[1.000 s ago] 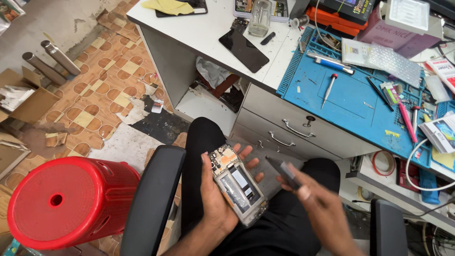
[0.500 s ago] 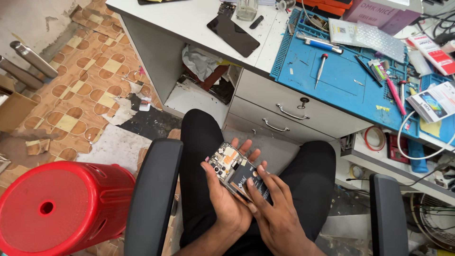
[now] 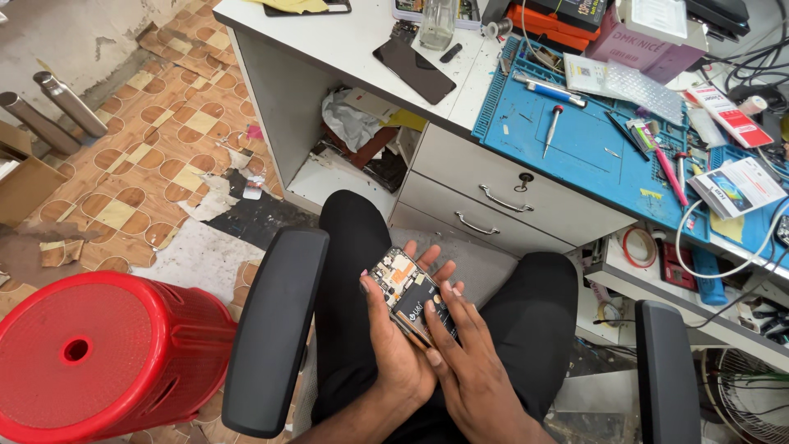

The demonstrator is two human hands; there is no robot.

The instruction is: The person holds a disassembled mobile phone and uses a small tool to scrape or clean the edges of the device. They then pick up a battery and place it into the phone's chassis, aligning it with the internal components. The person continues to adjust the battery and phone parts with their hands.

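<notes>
**Opened phone on our lap, back cover off, battery going in or out?**

So we're sitting in the office chair point(image 3: 275, 329) with the phone point(image 3: 408, 296) cradled over our lap, right between our knees and just in front of the desk drawers point(image 3: 501, 197). Our left hand point(image 3: 394, 345) is wrapping around the phone from underneath, fingers curled up along its far edge and thumb hooking over the near side, so it's a proper grasp. Our right hand point(image 3: 472, 362) is lying flat over the lower half, fingers stretched out and pressing on the dark battery point(image 3: 423, 308), not clenched around anything.

As for progress: the back is already off, since we're looking straight at the circuit board point(image 3: 393, 270) with its copper-coloured bits up top and the battery sitting below it. So the opening-up part looks done. Whether the battery is being seated or worked loose, we can't tell from this angle. The phone isn't closed up, so we're guessing there's a fair bit left.

Nothing from the bench is in our hands. The screwdriver point(image 3: 551, 130) is lying on the blue work mat point(image 3: 575, 156), well apart from us, along with the pink-handled tool point(image 3: 670, 173). A dark phone panel point(image 3: 413, 70) is lying on the white desktop point(image 3: 329, 41). The red plastic stool point(image 3: 99, 362) is sitting beside the chair.
</notes>
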